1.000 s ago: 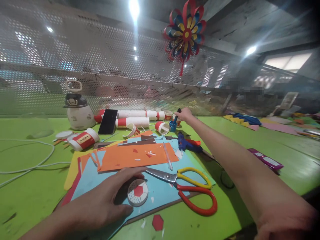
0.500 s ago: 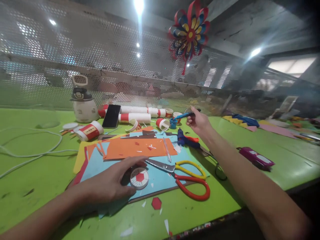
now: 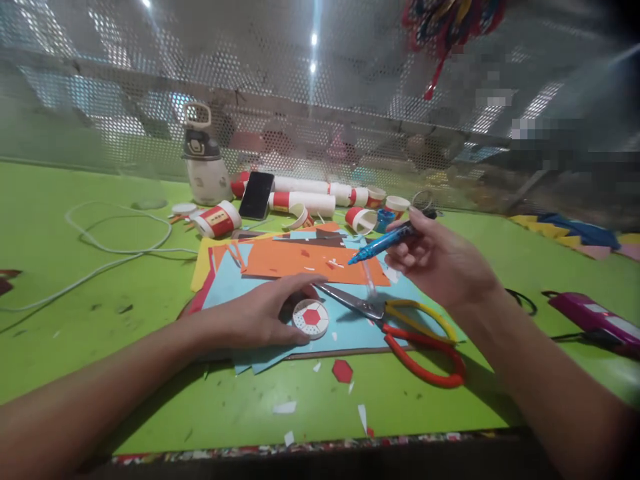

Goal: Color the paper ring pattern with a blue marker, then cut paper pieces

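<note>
My left hand (image 3: 260, 313) curls around a small round white disc (image 3: 320, 327), thumb and fingers at its edge. On the disc's face are a red hexagon, dark lines and blue dots. My right hand (image 3: 445, 263) grips a blue pen (image 3: 377, 245) with a dark rear end, its tip pointing down and left above the orange paper (image 3: 270, 259). Scissors (image 3: 357, 301) with one yellow and one red handle lie partly opened on light blue paper (image 3: 230, 293), between the two hands. A small blue pot (image 3: 385, 220) stands behind the pen.
Red and white paper cups (image 3: 220, 219), a phone (image 3: 257, 195) and a bottle (image 3: 207, 177) line the back. A white cable (image 3: 120, 250) loops at left. At right lies a purple device (image 3: 595, 317). A red hexagon (image 3: 343, 371) and scraps lie near the front edge.
My right hand has drawn the pen back from the blue pot toward the disc. The view has tilted down and turned left. My left hand stays at the disc.
</note>
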Action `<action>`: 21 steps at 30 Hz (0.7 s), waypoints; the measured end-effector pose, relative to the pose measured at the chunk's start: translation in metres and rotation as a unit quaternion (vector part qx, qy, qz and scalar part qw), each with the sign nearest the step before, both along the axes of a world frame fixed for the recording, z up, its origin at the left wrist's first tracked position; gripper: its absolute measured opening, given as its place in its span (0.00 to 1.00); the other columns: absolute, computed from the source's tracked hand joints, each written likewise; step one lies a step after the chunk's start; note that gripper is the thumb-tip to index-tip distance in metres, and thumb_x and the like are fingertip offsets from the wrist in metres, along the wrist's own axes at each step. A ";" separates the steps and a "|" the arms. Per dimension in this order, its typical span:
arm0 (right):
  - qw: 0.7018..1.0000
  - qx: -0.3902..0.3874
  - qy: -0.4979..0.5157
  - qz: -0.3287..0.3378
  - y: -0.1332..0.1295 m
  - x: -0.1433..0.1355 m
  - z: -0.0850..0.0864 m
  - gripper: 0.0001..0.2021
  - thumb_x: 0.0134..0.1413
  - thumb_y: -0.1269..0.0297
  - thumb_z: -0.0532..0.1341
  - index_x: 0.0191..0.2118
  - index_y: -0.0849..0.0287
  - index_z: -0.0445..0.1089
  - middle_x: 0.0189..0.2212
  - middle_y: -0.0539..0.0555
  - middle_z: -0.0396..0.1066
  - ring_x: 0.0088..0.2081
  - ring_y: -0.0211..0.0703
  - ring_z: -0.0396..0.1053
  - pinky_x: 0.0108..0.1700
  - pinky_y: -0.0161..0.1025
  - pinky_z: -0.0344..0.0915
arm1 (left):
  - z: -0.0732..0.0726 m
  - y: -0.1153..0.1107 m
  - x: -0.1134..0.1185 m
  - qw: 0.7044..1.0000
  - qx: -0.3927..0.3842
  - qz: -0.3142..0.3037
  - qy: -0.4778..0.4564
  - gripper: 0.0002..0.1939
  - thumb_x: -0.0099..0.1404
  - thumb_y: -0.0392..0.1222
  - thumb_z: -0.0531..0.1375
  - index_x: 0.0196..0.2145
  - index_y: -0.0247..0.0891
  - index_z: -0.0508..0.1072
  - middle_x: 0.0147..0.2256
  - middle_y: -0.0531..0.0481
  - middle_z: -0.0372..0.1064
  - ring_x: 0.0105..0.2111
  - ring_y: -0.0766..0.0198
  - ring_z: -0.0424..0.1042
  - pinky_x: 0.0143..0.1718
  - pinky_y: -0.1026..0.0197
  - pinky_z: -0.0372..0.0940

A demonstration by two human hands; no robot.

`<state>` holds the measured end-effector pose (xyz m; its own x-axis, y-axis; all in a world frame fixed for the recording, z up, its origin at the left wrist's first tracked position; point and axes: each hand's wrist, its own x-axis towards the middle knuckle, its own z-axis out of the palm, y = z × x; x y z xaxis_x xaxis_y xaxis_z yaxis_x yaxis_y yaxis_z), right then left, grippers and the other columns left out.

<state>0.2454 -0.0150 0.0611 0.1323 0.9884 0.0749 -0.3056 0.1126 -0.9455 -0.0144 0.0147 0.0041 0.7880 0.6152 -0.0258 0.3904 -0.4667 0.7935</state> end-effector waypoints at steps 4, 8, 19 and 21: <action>0.999 -0.012 -0.028 0.033 -0.007 -0.004 -0.005 0.10 0.52 0.60 0.67 0.25 0.59 0.75 0.16 0.47 0.62 0.20 0.31 0.59 0.22 0.30 0.62 | -0.006 -0.004 0.004 0.999 0.006 0.032 -0.006 0.42 0.56 0.45 0.67 0.65 0.42 0.55 0.55 0.41 0.65 0.50 0.52 0.69 0.52 0.51 0.65; 0.998 -0.023 -0.054 0.035 -0.011 -0.006 -0.007 0.07 0.45 0.63 0.72 0.27 0.59 0.75 0.21 0.48 0.65 0.23 0.33 0.61 0.23 0.32 0.63 | -0.010 -0.007 0.006 0.997 0.032 0.065 0.019 0.50 0.52 0.48 0.70 0.67 0.43 0.50 0.55 0.42 0.64 0.50 0.49 0.68 0.52 0.48 0.64; 0.966 0.010 -0.257 0.040 -0.018 -0.019 -0.031 0.13 0.54 0.55 0.66 0.27 0.57 0.72 0.19 0.48 0.67 0.23 0.35 0.63 0.26 0.35 0.61 | -0.001 -0.005 0.000 0.999 -0.026 0.036 0.006 0.47 0.56 0.45 0.68 0.67 0.43 0.49 0.57 0.44 0.64 0.56 0.51 0.65 0.57 0.51 0.62; 0.949 0.014 -0.311 0.045 -0.022 -0.027 -0.030 0.14 0.56 0.56 0.65 0.25 0.57 0.70 0.18 0.47 0.67 0.23 0.36 0.63 0.25 0.35 0.61 | -0.001 -0.003 0.000 0.999 -0.032 0.036 -0.002 0.45 0.57 0.44 0.67 0.66 0.43 0.50 0.56 0.43 0.65 0.57 0.51 0.65 0.57 0.51 0.62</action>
